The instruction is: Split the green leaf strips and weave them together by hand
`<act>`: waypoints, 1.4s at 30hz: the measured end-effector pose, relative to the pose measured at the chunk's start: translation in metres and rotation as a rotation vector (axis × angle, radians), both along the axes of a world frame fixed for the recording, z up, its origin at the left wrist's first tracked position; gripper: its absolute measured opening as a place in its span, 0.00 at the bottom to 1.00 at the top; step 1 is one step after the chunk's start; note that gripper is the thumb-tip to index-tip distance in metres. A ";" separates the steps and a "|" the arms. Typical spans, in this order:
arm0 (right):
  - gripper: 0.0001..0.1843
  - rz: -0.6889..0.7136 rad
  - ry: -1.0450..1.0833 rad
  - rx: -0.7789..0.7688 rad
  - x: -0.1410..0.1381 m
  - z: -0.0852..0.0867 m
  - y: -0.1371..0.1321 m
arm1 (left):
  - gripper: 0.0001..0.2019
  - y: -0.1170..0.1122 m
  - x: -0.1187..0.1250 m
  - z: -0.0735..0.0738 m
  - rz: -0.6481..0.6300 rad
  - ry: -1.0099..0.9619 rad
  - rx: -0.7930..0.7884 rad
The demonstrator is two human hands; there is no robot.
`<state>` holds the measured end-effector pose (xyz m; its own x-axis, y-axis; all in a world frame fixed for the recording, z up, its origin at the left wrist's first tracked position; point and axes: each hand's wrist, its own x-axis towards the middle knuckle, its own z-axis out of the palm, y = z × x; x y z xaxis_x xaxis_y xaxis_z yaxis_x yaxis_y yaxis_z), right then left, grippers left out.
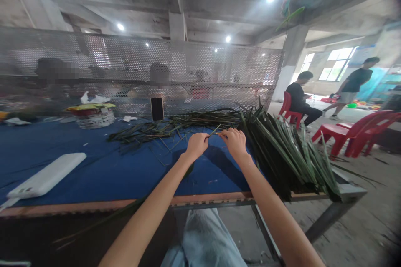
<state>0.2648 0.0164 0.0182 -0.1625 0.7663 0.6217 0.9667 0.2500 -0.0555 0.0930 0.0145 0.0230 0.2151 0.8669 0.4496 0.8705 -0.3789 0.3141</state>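
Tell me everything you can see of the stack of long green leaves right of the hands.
The stack of long green leaves is a dense heap of narrow, flat, blade-like strips, dark green and slightly glossy, looking like fresh palm leaf. They lie roughly parallel, fanning from the far side toward the near right corner of the blue-covered table, with some ends overhanging its edge. A few tips stick upward at the far end. The right hand is just beside the stack; whether they touch, I cannot tell.
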 end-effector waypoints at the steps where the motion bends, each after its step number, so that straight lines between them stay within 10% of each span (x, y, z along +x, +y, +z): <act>1: 0.19 0.002 0.004 -0.010 0.000 0.000 0.000 | 0.15 0.000 0.000 0.000 0.006 0.005 0.000; 42: 0.17 -0.026 0.149 -0.170 0.006 -0.001 0.007 | 0.15 -0.002 0.004 0.005 0.023 0.157 -0.014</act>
<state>0.2707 0.0235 0.0177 -0.0570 0.8646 0.4993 0.9507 0.1997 -0.2373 0.0966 0.0122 0.0278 0.2623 0.8781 0.4002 0.9176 -0.3553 0.1781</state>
